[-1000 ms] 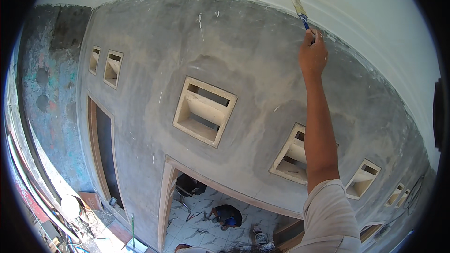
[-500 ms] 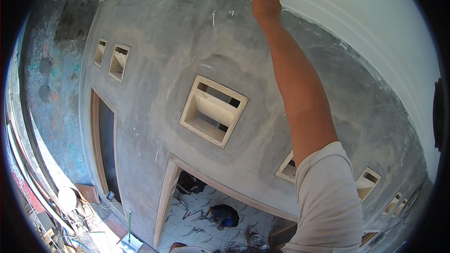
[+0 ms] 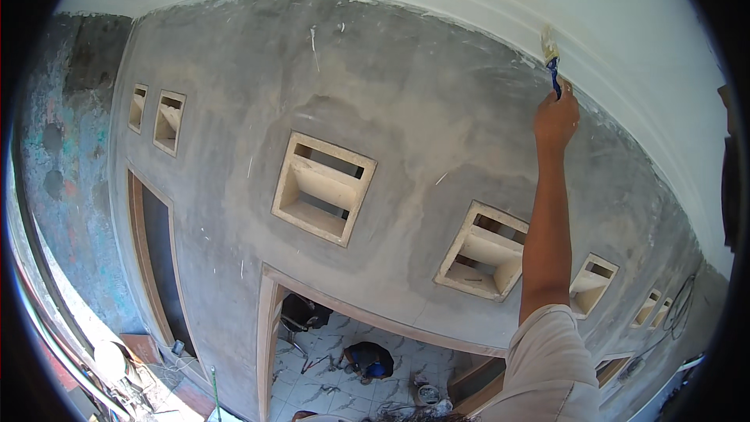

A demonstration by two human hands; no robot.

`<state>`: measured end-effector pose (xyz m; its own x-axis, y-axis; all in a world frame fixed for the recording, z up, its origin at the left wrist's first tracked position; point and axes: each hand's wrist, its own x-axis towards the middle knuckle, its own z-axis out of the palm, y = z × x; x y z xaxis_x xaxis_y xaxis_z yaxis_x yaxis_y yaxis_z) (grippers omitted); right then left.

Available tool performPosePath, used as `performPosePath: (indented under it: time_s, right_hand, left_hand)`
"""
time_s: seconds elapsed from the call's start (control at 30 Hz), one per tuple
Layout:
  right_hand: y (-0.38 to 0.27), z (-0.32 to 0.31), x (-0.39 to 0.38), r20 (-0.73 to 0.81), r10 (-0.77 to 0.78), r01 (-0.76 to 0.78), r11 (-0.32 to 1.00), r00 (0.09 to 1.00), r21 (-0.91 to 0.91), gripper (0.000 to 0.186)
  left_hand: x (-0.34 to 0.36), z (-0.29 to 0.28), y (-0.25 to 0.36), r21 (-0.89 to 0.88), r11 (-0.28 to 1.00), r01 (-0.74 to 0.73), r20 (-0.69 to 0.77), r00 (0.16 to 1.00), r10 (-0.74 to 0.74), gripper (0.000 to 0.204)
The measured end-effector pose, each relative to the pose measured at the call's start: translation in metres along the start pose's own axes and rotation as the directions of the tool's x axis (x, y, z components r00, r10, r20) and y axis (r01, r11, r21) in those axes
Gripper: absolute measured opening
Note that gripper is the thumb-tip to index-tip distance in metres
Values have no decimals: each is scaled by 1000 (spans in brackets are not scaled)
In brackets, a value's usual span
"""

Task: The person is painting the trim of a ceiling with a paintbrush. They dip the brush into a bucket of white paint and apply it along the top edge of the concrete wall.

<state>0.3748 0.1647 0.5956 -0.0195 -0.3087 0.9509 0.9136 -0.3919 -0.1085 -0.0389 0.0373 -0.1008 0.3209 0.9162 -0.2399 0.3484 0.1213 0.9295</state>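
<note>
High at the upper right, my right hand [image 3: 557, 119] is closed around the blue handle of a paintbrush [image 3: 551, 55]. The brush points upward. Its pale, paint-smeared bristles lie over the white moulding [image 3: 469, 14] where wall and ceiling meet; whether they press on it I cannot tell. My right arm stretches up in front of the grey plastered wall [image 3: 406, 101]. At the lower edge, a sliver of skin [image 3: 305, 416] shows beside a pale rim; it may be my left hand, but its fingers are hidden.
Several cream ventilation blocks [image 3: 324, 187] are set in the wall. Below, through a wooden door frame [image 3: 269, 328], a crouching person [image 3: 369, 361] works on the marble-patterned floor [image 3: 312, 391] near a bucket [image 3: 427, 395]. A narrower doorway [image 3: 160, 258] stands left. Cables [image 3: 681, 309] hang far right.
My right hand has moved right and lower in the picture with the paintbrush, which now points more upright. The view has shifted, showing more of the right ventilation blocks.
</note>
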Motion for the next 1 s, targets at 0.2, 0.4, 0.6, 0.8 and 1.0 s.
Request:
performPosePath:
  time_s: [0.2,0.4,0.6,0.8,1.0]
  right_hand:
    - [-110,11,-23,73,-219,162,873,973,461,29]
    - [-193,82,0,283,-161,-19,840,945,542,29]
    - [-134,69,-19,312,351,-467,578,883,669,28]
    - [-171,91,-47,45,533,-343,476,845,810,31]
    - [-296,137,-48,187,491,-359,283,851,889,36]
  left_hand:
    - [8,7,-14,47,999,-13,-36,999,15,47]
    - [16,12,-40,142,988,-57,-70,995,68,48]
    - [2,-6,-24,-42,999,27,-68,997,-30,53]
    - [20,-2,-61,15,999,43,-78,996,-41,59]
    - [30,6,-80,63,997,48,-131,991,-40,64]
